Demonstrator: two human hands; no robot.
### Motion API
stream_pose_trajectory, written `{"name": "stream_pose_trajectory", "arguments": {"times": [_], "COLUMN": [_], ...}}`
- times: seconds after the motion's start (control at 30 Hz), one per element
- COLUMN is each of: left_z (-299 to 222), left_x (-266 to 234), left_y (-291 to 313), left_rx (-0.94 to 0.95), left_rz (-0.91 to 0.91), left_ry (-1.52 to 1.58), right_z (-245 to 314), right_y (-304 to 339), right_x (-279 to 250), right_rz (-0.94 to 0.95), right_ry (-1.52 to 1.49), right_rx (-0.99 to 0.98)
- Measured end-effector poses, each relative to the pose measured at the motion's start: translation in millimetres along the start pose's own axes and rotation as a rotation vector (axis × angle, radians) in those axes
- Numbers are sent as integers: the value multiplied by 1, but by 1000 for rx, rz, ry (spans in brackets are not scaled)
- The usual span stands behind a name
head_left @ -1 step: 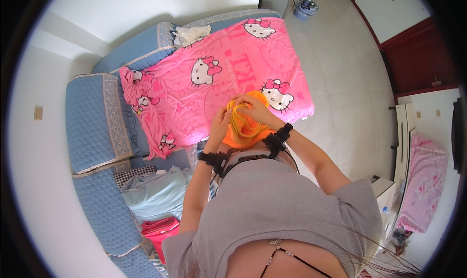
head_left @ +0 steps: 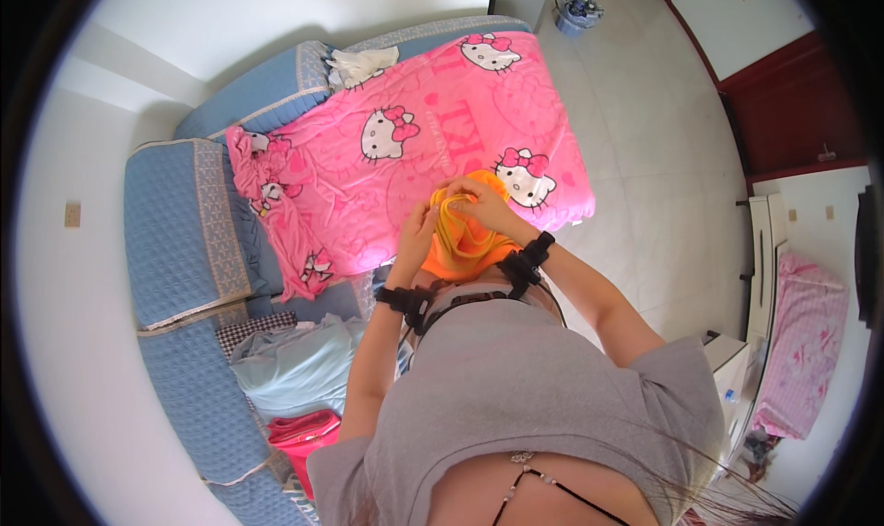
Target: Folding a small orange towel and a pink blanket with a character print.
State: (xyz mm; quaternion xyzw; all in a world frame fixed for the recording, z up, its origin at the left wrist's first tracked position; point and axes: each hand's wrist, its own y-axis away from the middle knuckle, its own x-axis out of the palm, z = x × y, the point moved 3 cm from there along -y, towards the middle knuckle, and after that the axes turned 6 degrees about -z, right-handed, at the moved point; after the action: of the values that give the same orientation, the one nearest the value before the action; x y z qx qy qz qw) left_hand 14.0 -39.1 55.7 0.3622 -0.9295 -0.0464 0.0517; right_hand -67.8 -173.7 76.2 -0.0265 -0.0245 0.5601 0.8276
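Note:
Gathered in front of my waist is a piece of bright orange cloth (head_left: 465, 250) with a yellowish edge, bunched into loose folds; what kind of item it is does not show. My left hand (head_left: 420, 227) closes on its left edge with the fingertips. From the right, my right hand (head_left: 479, 204) reaches over the top and grips the upper folds, its fingertips close to the left hand's. A dark strap with a small device sits on each wrist. Just beyond lies a pink blanket (head_left: 350, 194) with white cat faces, rumpled at its left end.
A blue quilted sofa (head_left: 175, 231) runs along the left and back. On it are a pale blue cloth pile (head_left: 299, 369), a red folded item (head_left: 299, 429) and a white cloth (head_left: 364, 67). A bin (head_left: 578, 15) stands at the back; a white cabinet (head_left: 727, 374) is at right.

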Motion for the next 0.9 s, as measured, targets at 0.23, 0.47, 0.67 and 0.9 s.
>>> {"name": "stream_pose_trajectory", "arguments": {"times": [0.23,0.47,0.67,0.9], "left_z": [-3,-14,-13,-10], "left_x": [-3,2,-3,-23], "left_y": [1,4,-12,-11], "left_rx": [24,11,136,135], "left_rz": [51,37,-142,-465], "left_ry": [-166,-204,-374,-603], "right_z": [-16,10,45,159], "right_y": [-4,-14,-26,-67], "right_x": [2,-6,2,-17], "right_rz": [-15,136,27,-261], "right_ry": [-276,339,732,724], "right_rx": [167,-72,-360,-624]}}
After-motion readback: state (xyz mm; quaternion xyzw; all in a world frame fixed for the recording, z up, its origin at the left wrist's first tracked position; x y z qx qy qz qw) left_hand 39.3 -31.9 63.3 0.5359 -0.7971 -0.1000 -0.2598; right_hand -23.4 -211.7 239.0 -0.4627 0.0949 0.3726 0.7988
